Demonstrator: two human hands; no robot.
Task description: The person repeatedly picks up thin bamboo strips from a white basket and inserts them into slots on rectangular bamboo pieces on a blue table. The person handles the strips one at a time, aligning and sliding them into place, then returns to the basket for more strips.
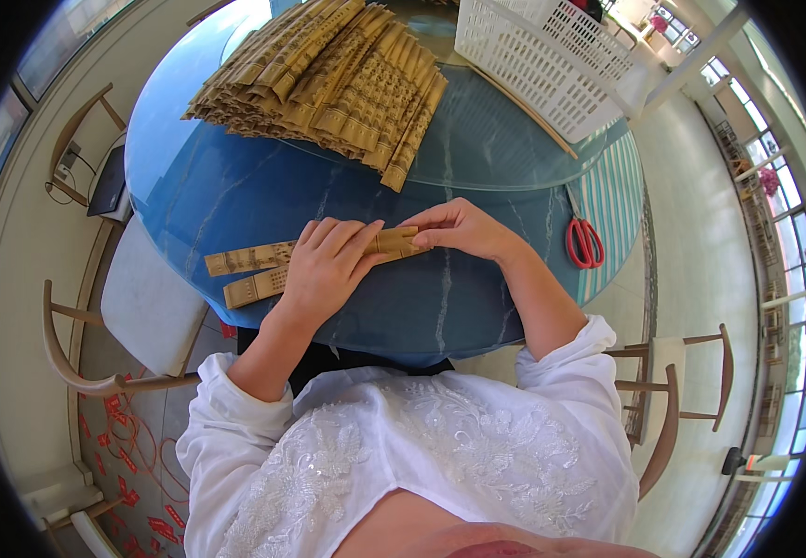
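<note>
A person in a white embroidered blouse sits at a round blue marble-patterned table, both hands working a long folded strip of tan printed paper that lies flat at the near edge of the tabletop, just in front of them. The left hand rests palm down across the middle of the strip, fingers held together and laid flat to pin it, while the right hand pinches the strip's right end between thumb and fingertips. A second fold or layer juts out beneath the left hand on the near side. A clean crease here seems to call for steady downward pressure from the flat hand while the pinching fingers keep the edges squared before running along the fold. At the far side of the table lies a large fanned stack of similar tan folded papers; to its right stands a white perforated plastic basket, and red-handled scissors lie at the right edge. Wooden chairs ring the table. The left hand hides the strip's centre, so how its layers meet cannot be told, and the print is too small to make out. The basket's contents are cut off at the frame's top.
</note>
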